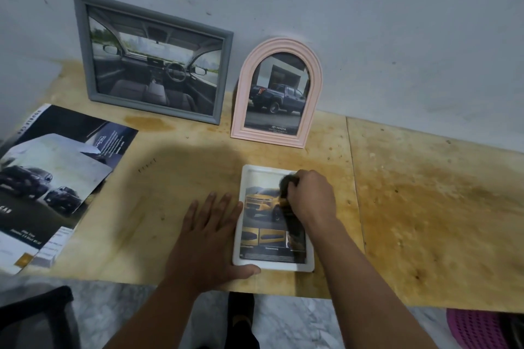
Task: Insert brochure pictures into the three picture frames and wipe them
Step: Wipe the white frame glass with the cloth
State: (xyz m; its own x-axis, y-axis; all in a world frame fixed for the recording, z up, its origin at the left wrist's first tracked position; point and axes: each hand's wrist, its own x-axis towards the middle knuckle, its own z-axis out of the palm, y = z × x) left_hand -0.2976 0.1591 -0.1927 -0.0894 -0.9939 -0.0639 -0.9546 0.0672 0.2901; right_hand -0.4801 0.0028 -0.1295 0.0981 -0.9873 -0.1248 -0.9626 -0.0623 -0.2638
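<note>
Three frames are in view, and we are on the last: the white frame lies flat near the front edge of the wooden table, its long axis running away from us toward the wall. Our right hand is on its far upper part, fingers curled round a dark cloth bunched against the glass, so the unwiped length of the frame lies back toward us, along that long axis. Our left hand rests flat on the table just beside the frame's left edge, fingers straight and slightly spread, the thumb along the near bottom corner, steadying it. The picture inside shows a yellow vehicle with smaller panels beneath; part of it is blurred by the cloth. Against the wall stand the grey frame with a car-interior picture and the pink arched frame with a blue pickup, both already filled. The opened brochure lies at the table's left.
</note>
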